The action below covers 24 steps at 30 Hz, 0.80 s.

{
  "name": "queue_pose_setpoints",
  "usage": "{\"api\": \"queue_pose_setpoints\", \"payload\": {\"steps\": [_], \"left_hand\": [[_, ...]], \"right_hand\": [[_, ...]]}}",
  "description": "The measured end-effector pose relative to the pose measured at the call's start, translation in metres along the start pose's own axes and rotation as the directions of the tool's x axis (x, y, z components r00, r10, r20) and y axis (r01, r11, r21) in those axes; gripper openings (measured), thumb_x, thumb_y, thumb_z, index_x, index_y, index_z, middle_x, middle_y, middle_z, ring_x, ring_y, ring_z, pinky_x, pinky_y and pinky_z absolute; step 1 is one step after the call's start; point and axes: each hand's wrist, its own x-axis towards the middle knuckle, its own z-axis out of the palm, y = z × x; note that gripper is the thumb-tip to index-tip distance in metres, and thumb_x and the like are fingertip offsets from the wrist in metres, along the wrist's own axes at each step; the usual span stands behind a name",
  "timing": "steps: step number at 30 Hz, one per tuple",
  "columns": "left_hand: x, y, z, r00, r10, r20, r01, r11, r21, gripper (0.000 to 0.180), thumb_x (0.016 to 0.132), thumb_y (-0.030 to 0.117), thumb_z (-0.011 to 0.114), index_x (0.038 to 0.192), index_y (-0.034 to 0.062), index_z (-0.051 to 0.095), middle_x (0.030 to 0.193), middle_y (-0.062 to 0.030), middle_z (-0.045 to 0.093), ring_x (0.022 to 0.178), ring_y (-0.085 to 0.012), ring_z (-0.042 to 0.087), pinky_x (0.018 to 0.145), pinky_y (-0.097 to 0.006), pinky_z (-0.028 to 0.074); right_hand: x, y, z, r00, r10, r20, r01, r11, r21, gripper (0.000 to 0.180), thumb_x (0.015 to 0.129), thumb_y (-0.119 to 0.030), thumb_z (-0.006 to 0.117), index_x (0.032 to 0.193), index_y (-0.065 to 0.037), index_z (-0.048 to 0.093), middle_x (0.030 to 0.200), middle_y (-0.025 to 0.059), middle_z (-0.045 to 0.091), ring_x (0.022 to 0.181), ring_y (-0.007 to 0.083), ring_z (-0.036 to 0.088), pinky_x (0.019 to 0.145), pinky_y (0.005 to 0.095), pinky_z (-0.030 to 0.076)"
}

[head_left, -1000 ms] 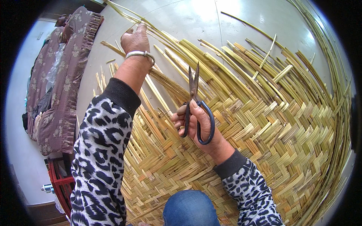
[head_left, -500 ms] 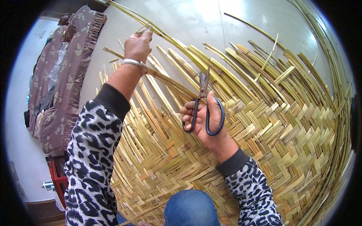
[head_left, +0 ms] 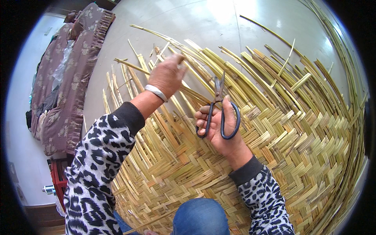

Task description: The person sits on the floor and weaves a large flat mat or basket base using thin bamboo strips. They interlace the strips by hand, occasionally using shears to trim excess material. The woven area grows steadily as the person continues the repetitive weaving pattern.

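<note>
A pair of scissors (head_left: 219, 105) with black loop handles and dark metal blades is in my right hand (head_left: 223, 135); the thumb goes through one loop and the fingers curl at the other. The blades point away from me, slightly apart. My left hand (head_left: 166, 74), with a pale bangle (head_left: 156, 93) on its wrist, is over the loose ends of the split reed strips (head_left: 196, 80). Its fingers are smeared by motion, so any grip is hidden. Below both hands spreads a woven reed mat (head_left: 188, 172), its far strips fanning out unwoven.
Long thin reeds (head_left: 354, 105) curve along the right side. A sofa under a purple flowered cover (head_left: 74, 74) stands at the far left, near a red frame (head_left: 58, 180). My knee in blue jeans (head_left: 200, 217) is at the bottom, and grey floor (head_left: 176, 17) lies beyond the mat.
My left hand has come nearer and to the right, away from the strips it held up at the far left. Those long strips now lie lower. The scissors remain in my right hand.
</note>
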Motion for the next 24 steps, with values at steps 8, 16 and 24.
{"api": "queue_pose_setpoints", "payload": {"steps": [8, 16, 24], "left_hand": [[0.048, -0.003, 0.029, 0.875, -0.436, -0.210, 0.467, 0.874, 0.135, 0.073, 0.082, 0.029, 0.073, 0.139, 0.0026, 0.037, 0.129, -0.0215, 0.054, 0.117, -0.0382, 0.058, 0.097, -0.041, 0.049], [0.069, -0.012, 0.024, 0.802, -0.489, 0.343, 0.435, 0.872, 0.224, 0.042, 0.085, 0.037, 0.071, 0.110, 0.0032, 0.070, 0.116, -0.0200, 0.066, 0.111, -0.0296, 0.064, 0.092, -0.036, 0.051], [0.051, -0.002, 0.034, 0.959, 0.275, -0.074, -0.164, 0.745, 0.646, 0.037, 0.084, 0.016, 0.066, 0.120, 0.0103, 0.058, 0.117, -0.0114, 0.060, 0.117, -0.0313, 0.057, 0.092, -0.042, 0.050]], "right_hand": [[0.000, 0.001, -0.001, 1.000, -0.013, -0.011, 0.013, 1.000, -0.019, 0.071, 0.091, -0.071, 0.041, 0.106, -0.003, 0.056, 0.096, 0.0115, 0.063, 0.081, 0.0195, 0.061, 0.067, 0.0292, 0.051], [0.001, 0.000, -0.001, 1.000, -0.016, -0.007, 0.015, 1.000, -0.021, 0.071, 0.091, -0.071, 0.042, 0.106, -0.003, 0.056, 0.097, 0.0113, 0.063, 0.081, 0.0194, 0.060, 0.067, 0.0292, 0.050], [0.000, 0.001, -0.002, 1.000, -0.015, 0.001, 0.015, 1.000, -0.015, 0.069, 0.092, -0.069, 0.043, 0.106, -0.003, 0.055, 0.097, 0.0111, 0.062, 0.081, 0.0188, 0.060, 0.067, 0.0287, 0.051]]}}
